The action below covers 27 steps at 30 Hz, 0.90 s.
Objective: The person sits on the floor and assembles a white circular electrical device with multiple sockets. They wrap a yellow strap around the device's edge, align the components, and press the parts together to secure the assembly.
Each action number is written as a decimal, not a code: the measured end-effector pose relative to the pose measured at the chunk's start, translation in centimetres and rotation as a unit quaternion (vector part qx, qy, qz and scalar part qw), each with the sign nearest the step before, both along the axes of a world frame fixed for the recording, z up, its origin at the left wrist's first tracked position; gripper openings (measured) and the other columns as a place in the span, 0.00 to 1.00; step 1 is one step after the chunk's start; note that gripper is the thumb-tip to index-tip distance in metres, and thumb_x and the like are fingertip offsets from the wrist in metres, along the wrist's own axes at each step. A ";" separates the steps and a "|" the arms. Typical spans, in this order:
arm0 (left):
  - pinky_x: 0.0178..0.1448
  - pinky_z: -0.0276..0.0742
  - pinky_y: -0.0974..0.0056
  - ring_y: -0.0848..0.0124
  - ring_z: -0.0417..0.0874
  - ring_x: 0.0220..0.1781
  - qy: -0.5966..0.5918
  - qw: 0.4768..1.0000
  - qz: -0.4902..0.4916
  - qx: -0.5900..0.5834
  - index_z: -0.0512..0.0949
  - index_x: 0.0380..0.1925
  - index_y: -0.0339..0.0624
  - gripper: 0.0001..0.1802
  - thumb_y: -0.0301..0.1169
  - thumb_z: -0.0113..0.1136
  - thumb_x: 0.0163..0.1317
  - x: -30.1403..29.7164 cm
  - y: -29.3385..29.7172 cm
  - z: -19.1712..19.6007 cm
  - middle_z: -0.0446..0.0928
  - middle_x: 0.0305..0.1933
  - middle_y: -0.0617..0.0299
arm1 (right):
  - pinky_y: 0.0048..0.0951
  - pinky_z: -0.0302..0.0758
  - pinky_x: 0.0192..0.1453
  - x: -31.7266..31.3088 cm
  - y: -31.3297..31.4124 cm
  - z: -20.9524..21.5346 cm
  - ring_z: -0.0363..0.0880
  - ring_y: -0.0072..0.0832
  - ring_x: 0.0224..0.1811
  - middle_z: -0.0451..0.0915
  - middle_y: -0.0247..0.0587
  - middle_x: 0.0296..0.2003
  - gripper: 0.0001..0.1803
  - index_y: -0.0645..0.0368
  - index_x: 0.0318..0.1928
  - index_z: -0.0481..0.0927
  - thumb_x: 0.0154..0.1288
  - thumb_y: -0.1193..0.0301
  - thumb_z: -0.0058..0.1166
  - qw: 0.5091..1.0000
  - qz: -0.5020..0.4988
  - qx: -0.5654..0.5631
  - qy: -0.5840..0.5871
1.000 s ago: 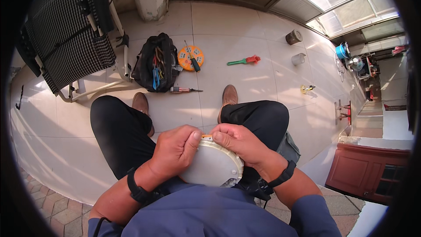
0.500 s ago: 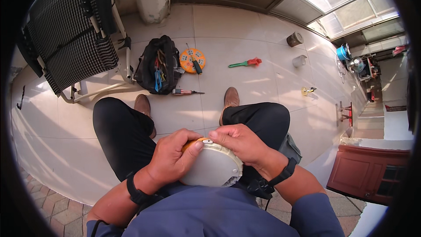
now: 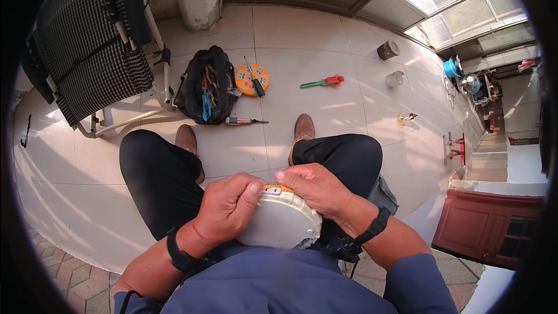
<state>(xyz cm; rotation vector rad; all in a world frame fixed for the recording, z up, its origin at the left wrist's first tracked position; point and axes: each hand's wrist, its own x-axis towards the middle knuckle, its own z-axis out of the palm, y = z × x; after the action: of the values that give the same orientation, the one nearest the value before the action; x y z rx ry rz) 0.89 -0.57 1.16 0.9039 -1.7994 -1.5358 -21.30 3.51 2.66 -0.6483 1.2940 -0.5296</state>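
Gripping a round grey-and-cream housing (image 3: 278, 220) above the lap, the left hand (image 3: 225, 206) has it by the upper left of its rim, with the thumb laid along the edge. The right hand (image 3: 319, 189) grasps the upper right of the same rim, its thumb bent over an orange band (image 3: 267, 186) that shows between the two hands. Just under that band I can see a small white slotted piece (image 3: 274, 191).

Beyond the shoes, on the tiled floor (image 3: 308, 29), a black tool bag (image 3: 195, 90) lies open, beside a folding chair (image 3: 93, 52) toward the floor's left edge. Just right of the bag, a screwdriver (image 3: 256, 85) rests across an orange disc (image 3: 243, 74); a second driver (image 3: 239, 121) lies at the bag's near corner. A green-and-red tool (image 3: 317, 83) lies farther right, and a dark can (image 3: 386, 50) and a pale cup (image 3: 394, 79) stand toward the floor's far right corner.
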 end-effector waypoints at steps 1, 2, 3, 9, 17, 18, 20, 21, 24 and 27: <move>0.36 0.78 0.62 0.64 0.83 0.29 0.000 1.000 0.001 0.000 0.84 0.39 0.37 0.10 0.31 0.57 0.76 0.0 0.0 0.0 0.82 0.31 0.54 | 0.21 0.77 0.41 0.0 0.1 -0.2 0.79 0.14 0.36 0.85 0.32 0.35 0.23 0.65 0.44 0.85 0.81 0.55 0.53 1.000 -0.002 0.001 -0.007; 0.36 0.78 0.62 0.64 0.83 0.29 0.000 1.000 0.002 0.000 0.84 0.39 0.37 0.10 0.31 0.56 0.76 0.0 0.0 0.0 0.82 0.30 0.54 | 0.21 0.77 0.42 0.0 0.2 -0.2 0.79 0.14 0.37 0.85 0.32 0.36 0.23 0.65 0.45 0.85 0.81 0.54 0.53 1.000 -0.003 0.002 -0.014; 0.36 0.78 0.62 0.64 0.83 0.29 0.001 1.000 0.004 -0.002 0.84 0.39 0.37 0.10 0.30 0.56 0.76 0.0 0.0 0.0 0.82 0.30 0.54 | 0.21 0.77 0.43 -0.1 0.3 -0.2 0.80 0.14 0.38 0.85 0.33 0.37 0.22 0.65 0.46 0.84 0.81 0.55 0.53 1.000 -0.001 -0.009 -0.023; 0.36 0.78 0.62 0.63 0.83 0.28 -0.007 1.000 0.004 -0.002 0.83 0.38 0.37 0.11 0.30 0.56 0.76 -0.1 -0.1 -0.2 0.82 0.29 0.53 | 0.21 0.77 0.46 -0.5 0.5 0.7 0.79 0.14 0.41 0.85 0.33 0.39 0.20 0.64 0.49 0.84 0.79 0.57 0.55 0.994 0.035 -0.056 -0.090; 0.36 0.78 0.65 0.68 0.84 0.29 -0.009 1.000 0.004 0.001 0.83 0.37 0.36 0.12 0.29 0.52 0.77 0.1 0.3 -0.6 0.84 0.30 0.56 | 0.19 0.75 0.41 -0.6 1.1 -0.4 0.76 0.11 0.37 0.84 0.29 0.34 0.20 0.64 0.43 0.86 0.81 0.59 0.53 0.996 0.028 -0.051 -0.074; 0.36 0.78 0.65 0.68 0.84 0.29 -0.009 1.000 0.005 0.007 0.83 0.37 0.36 0.12 0.29 0.52 0.77 0.1 0.3 -0.5 0.84 0.30 0.56 | 0.20 0.73 0.39 -0.5 1.1 -0.4 0.74 0.11 0.34 0.82 0.27 0.32 0.21 0.64 0.41 0.86 0.80 0.57 0.54 0.996 0.020 -0.044 -0.069; 0.36 0.78 0.65 0.68 0.84 0.29 -0.010 1.000 0.005 0.018 0.83 0.37 0.36 0.12 0.29 0.52 0.77 0.0 0.3 -0.3 0.84 0.30 0.56 | 0.20 0.69 0.34 -0.1 1.1 -0.1 0.69 0.11 0.30 0.78 0.23 0.27 0.23 0.63 0.36 0.85 0.80 0.54 0.54 0.998 0.005 -0.031 -0.060; 0.36 0.78 0.65 0.68 0.84 0.28 -0.009 1.000 0.006 0.015 0.83 0.37 0.36 0.12 0.29 0.52 0.77 0.0 0.3 -0.4 0.84 0.30 0.56 | 0.20 0.69 0.33 -0.1 1.0 -0.1 0.69 0.11 0.30 0.78 0.24 0.27 0.23 0.63 0.36 0.85 0.80 0.54 0.54 0.998 0.010 -0.035 -0.059; 0.35 0.78 0.65 0.68 0.83 0.28 -0.007 1.000 0.006 0.005 0.82 0.36 0.36 0.12 0.29 0.52 0.77 0.0 0.3 -0.6 0.84 0.29 0.56 | 0.20 0.69 0.33 -0.1 1.0 -0.2 0.70 0.11 0.30 0.79 0.24 0.27 0.24 0.62 0.35 0.85 0.80 0.53 0.54 0.997 0.010 -0.038 -0.064; 0.35 0.78 0.65 0.69 0.83 0.28 -0.003 1.000 0.003 -0.004 0.82 0.37 0.36 0.12 0.29 0.51 0.77 0.1 0.3 -0.8 0.84 0.29 0.57 | 0.20 0.70 0.34 0.2 1.0 -0.3 0.71 0.11 0.30 0.79 0.25 0.28 0.24 0.62 0.35 0.85 0.80 0.53 0.54 0.997 -0.009 -0.025 -0.074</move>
<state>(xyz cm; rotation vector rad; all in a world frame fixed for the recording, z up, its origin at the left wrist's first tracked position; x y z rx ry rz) 0.96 -0.26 0.38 0.9105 -1.8047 -1.5240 -21.12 4.53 2.41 -0.6280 1.1507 -0.6154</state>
